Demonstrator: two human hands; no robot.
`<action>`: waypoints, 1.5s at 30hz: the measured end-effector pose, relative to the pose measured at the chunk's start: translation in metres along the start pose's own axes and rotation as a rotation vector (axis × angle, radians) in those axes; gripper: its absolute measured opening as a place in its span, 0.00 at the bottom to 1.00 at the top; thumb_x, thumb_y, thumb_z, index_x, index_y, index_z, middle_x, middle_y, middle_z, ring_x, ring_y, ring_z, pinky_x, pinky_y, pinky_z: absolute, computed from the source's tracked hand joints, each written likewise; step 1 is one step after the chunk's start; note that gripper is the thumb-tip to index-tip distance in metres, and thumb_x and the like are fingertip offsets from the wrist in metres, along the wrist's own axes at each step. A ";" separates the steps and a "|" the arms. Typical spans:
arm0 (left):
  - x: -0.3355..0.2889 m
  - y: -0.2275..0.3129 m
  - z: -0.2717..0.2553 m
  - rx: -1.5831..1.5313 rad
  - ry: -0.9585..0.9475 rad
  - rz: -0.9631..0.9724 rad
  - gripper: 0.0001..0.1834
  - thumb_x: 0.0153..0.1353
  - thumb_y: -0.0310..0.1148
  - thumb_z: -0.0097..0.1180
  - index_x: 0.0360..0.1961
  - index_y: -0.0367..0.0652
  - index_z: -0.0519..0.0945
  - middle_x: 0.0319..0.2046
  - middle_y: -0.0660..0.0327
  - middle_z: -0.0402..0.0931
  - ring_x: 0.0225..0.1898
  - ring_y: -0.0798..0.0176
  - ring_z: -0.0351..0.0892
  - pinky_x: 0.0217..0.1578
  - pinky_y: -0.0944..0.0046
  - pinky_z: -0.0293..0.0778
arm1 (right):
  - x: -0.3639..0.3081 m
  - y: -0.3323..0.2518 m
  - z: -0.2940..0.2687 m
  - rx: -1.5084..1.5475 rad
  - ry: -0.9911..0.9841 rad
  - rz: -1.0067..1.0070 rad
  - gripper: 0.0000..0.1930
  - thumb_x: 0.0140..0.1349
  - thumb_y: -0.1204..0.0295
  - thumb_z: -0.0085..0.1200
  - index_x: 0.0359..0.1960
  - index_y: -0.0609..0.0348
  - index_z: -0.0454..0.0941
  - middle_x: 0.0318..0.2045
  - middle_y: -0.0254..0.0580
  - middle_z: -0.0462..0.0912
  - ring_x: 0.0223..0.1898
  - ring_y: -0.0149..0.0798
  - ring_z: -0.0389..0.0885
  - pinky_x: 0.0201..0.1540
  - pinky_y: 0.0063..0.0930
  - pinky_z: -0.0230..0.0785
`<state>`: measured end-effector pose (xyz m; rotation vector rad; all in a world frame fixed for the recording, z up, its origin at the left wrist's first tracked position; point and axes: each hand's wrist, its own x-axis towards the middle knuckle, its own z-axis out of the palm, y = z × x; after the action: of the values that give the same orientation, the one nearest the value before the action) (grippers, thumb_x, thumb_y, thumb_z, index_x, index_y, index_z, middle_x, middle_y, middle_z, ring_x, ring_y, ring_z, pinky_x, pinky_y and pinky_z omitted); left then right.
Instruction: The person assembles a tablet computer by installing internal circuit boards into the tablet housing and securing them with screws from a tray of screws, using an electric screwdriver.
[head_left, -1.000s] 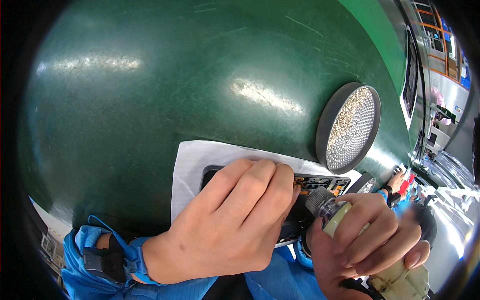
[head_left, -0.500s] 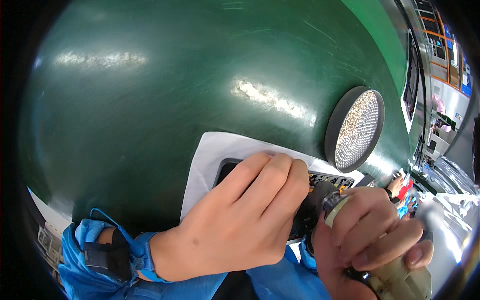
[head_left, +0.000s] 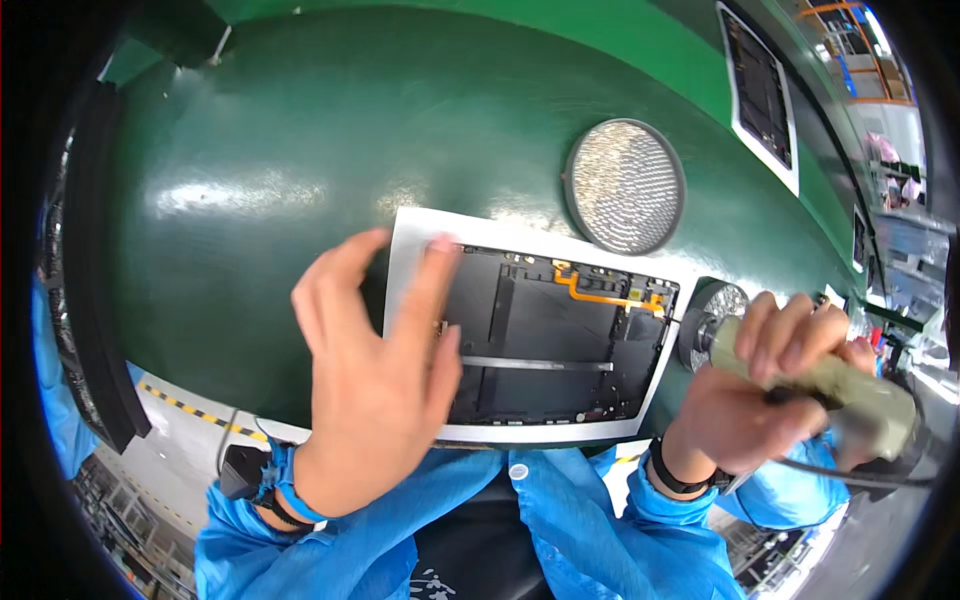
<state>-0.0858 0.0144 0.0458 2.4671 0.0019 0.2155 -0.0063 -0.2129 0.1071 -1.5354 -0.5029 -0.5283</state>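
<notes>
A dark tablet housing [head_left: 550, 340] lies open-side up on a white sheet [head_left: 520, 434], showing orange ribbon cables and a grey metal strip. Over its left end, my left hand [head_left: 375, 370] has its fingers spread, the forefinger at the upper left corner; I cannot tell whether it touches. My right hand [head_left: 765, 390] is wrapped round a beige-green electric screwdriver [head_left: 845, 395] to the right of the housing. The tool's dark front end [head_left: 697, 338] points left, beside a small round dish [head_left: 724, 297]; its bit is hard to make out.
A larger round dark tray [head_left: 627, 187] of small shiny screws stands beyond the housing's far edge. More tablet housings lie along the far right, one of them [head_left: 758, 95] on a white sheet. A black bar [head_left: 95, 270] borders the green table at the left.
My hands have moved apart. The left has lifted and opened out at the housing's left end; the right has drawn the screwdriver off to the right. The view has shifted, showing the whole housing.
</notes>
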 end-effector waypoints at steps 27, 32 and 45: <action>0.040 0.020 -0.065 -0.694 -0.180 -0.293 0.22 0.69 0.17 0.52 0.64 0.32 0.74 0.54 0.59 0.82 0.54 0.66 0.78 0.60 0.62 0.73 | -0.039 -0.020 -0.074 -0.172 -0.085 -0.415 0.19 0.53 0.81 0.69 0.40 0.58 0.69 0.36 0.43 0.73 0.31 0.39 0.74 0.33 0.33 0.68; 0.148 -0.013 -0.133 -0.605 -0.089 -0.195 0.17 0.69 0.20 0.54 0.58 0.33 0.78 0.44 0.63 0.81 0.45 0.69 0.76 0.51 0.64 0.75 | 0.047 -0.027 0.002 -0.249 0.015 -0.436 0.14 0.55 0.82 0.65 0.37 0.59 0.70 0.29 0.41 0.73 0.27 0.38 0.71 0.31 0.33 0.65; 0.358 -0.211 -0.043 -0.284 0.376 -0.245 0.19 0.63 0.28 0.60 0.54 0.33 0.82 0.46 0.43 0.84 0.47 0.48 0.85 0.48 0.51 0.78 | 0.229 0.214 0.007 -1.376 0.176 0.055 0.16 0.59 0.69 0.60 0.45 0.64 0.74 0.42 0.55 0.81 0.46 0.57 0.81 0.46 0.50 0.75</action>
<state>0.2720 0.2268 0.0047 2.0891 0.4035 0.5296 0.3063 -0.2139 0.0771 -2.7373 0.1420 -1.0596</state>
